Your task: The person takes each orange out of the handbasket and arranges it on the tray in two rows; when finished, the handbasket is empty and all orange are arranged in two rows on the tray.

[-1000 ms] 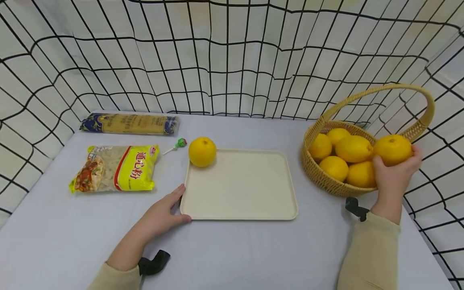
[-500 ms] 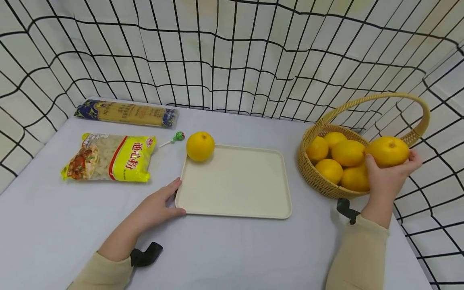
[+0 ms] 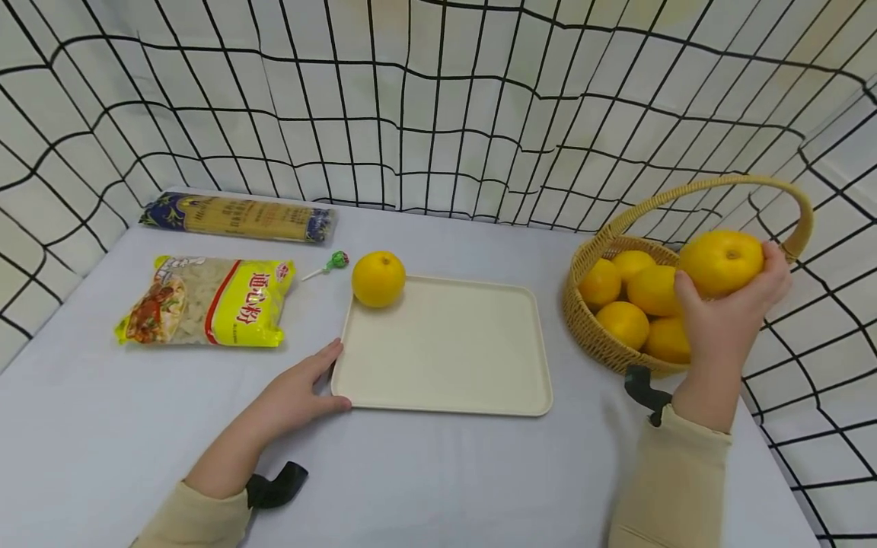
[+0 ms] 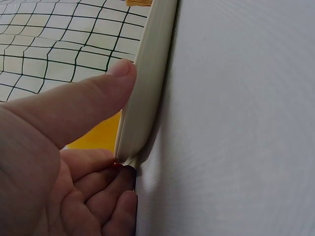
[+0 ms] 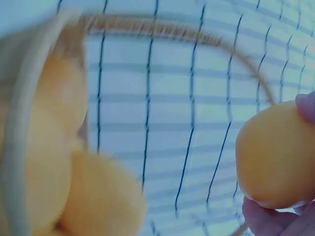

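Observation:
My right hand (image 3: 729, 320) grips a yellow-orange orange (image 3: 721, 263), thumb on one side and fingers on the other, above the right side of a wicker basket (image 3: 591, 335). In the right wrist view, the held orange (image 5: 275, 157) is apart from the other fruit in the basket. My left hand (image 3: 291, 399) holds the near left corner of a cream rectangular tray (image 3: 445, 350). Its thumb lies at the front edge and its fingertips at the left side; the left wrist view shows the thumb (image 4: 106, 86) against the rim. Another orange (image 3: 378, 279) sits at the tray's far left corner.
Several yellow fruits (image 3: 623, 323) fill the basket, whose tall handle (image 3: 726, 183) arches overhead. Left of the tray lie a pasta bag (image 3: 205, 301), a long spaghetti packet (image 3: 240, 216) and a green-and-red lollipop (image 3: 336, 261). Black netting (image 3: 438, 114) surrounds the white table.
My right hand has lifted the orange up from the basket's right side. The view shifted slightly early on; my left hand keeps its place at the tray's corner.

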`<action>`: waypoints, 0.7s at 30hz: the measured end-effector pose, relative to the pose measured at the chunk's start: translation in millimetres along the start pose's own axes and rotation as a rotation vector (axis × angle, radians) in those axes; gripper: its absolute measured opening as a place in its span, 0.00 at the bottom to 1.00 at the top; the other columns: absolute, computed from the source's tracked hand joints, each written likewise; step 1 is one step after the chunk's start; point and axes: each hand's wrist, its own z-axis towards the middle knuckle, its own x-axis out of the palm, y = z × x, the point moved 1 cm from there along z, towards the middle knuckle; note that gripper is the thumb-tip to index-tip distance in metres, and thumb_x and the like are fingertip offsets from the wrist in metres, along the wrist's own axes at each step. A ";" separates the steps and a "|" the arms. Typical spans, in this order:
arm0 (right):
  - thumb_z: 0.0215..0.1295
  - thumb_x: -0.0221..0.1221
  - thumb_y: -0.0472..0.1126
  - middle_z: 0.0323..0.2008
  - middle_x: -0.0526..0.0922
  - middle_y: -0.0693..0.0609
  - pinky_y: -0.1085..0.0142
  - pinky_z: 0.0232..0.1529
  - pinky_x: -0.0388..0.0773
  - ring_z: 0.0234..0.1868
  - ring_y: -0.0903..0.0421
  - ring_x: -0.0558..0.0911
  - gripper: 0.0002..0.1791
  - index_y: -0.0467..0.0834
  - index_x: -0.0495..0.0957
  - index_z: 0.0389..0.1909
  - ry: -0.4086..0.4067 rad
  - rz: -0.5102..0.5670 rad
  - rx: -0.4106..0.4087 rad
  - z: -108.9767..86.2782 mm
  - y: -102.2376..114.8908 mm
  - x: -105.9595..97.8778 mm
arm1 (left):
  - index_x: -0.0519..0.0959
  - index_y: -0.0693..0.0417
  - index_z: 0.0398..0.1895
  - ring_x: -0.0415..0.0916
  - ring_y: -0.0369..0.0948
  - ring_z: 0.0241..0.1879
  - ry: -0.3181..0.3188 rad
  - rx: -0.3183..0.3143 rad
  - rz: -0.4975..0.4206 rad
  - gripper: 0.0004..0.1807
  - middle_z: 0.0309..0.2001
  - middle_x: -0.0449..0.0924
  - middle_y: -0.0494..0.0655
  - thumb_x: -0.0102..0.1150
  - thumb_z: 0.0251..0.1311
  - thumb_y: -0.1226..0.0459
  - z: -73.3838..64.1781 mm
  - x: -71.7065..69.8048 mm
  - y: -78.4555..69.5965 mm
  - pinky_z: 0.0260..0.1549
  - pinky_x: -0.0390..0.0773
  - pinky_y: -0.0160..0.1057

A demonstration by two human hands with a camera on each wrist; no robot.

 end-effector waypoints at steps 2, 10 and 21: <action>0.50 0.61 0.40 0.61 0.54 0.61 0.69 0.61 0.60 0.57 0.63 0.61 0.43 0.62 0.48 0.63 0.026 0.080 -0.038 -7.4 14.2 6.8 | 0.49 0.59 0.70 0.48 0.57 0.68 0.002 0.000 0.003 0.51 0.70 0.48 0.57 0.65 0.47 0.51 0.4 0.8 1.4 0.63 0.52 0.58; 0.47 0.64 0.37 0.62 0.62 0.55 0.63 0.60 0.66 0.56 0.58 0.67 0.45 0.53 0.51 0.64 0.256 0.321 -0.163 -35.8 57.0 53.0 | 0.48 0.58 0.70 0.48 0.57 0.68 -0.002 0.000 -0.002 0.51 0.70 0.48 0.57 0.64 0.48 0.50 -0.9 -0.9 1.9 0.63 0.52 0.59; 0.47 0.68 0.43 0.62 0.63 0.55 0.54 0.56 0.72 0.60 0.59 0.66 0.45 0.51 0.55 0.65 0.557 0.193 -0.296 -68.4 70.1 114.5 | 0.49 0.59 0.70 0.47 0.57 0.68 -0.002 -0.004 -0.013 0.50 0.70 0.48 0.58 0.64 0.48 0.51 -2.2 -2.7 -2.8 0.64 0.51 0.58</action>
